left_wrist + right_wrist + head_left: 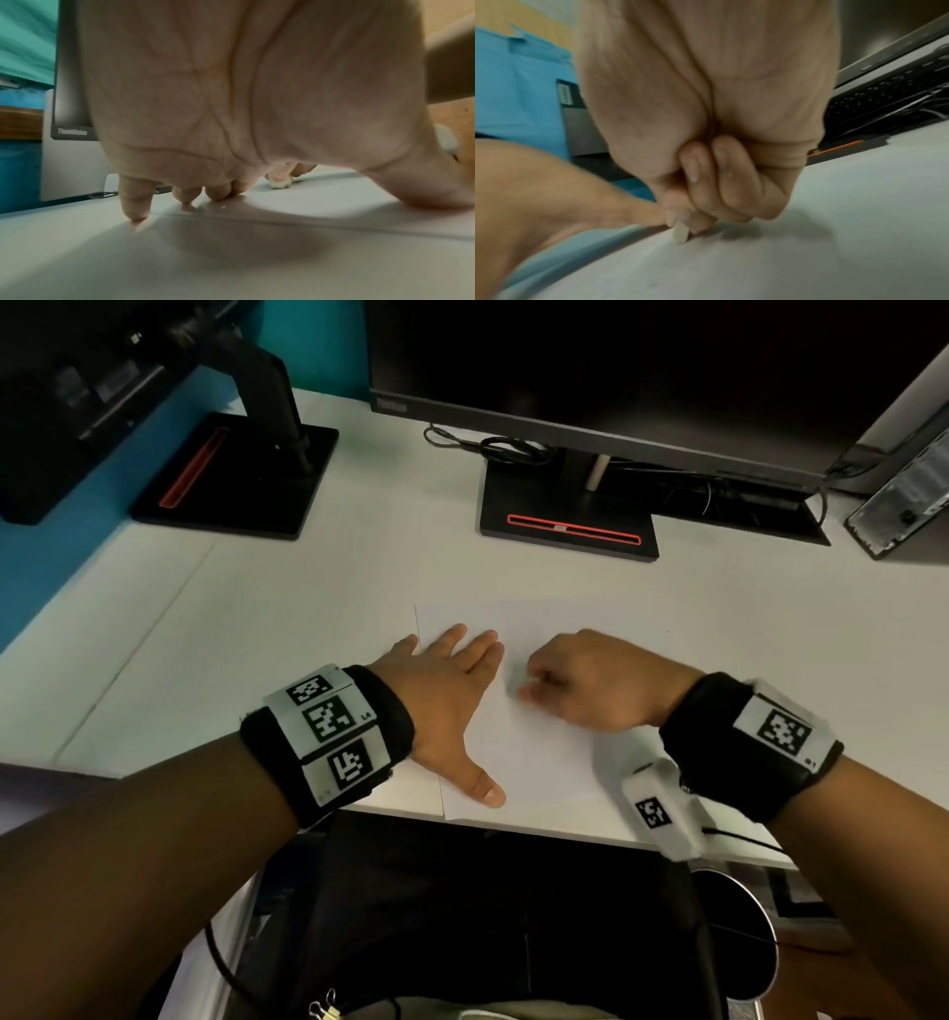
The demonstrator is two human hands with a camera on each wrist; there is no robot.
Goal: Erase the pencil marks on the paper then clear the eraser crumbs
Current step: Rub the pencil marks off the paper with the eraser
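A white sheet of paper (544,762) lies on the white desk near its front edge. My left hand (452,690) lies flat on the paper's left part, fingers spread, thumb near the bottom edge. In the left wrist view its fingertips (216,194) press on the sheet. My right hand (580,680) is curled and pinches a small white eraser (681,234) whose end touches the paper just right of the left fingers. The same eraser (280,183) shows past the left palm. A tiny crumb (223,207) lies by the left fingertips. Pencil marks are too faint to make out.
A dark monitor (616,367) on a black stand (570,526) rises behind the paper, with cables (493,446) beside it. A second stand (236,474) sits at the back left. A grey device (904,505) is at the far right. The desk edge (513,829) runs just below the paper.
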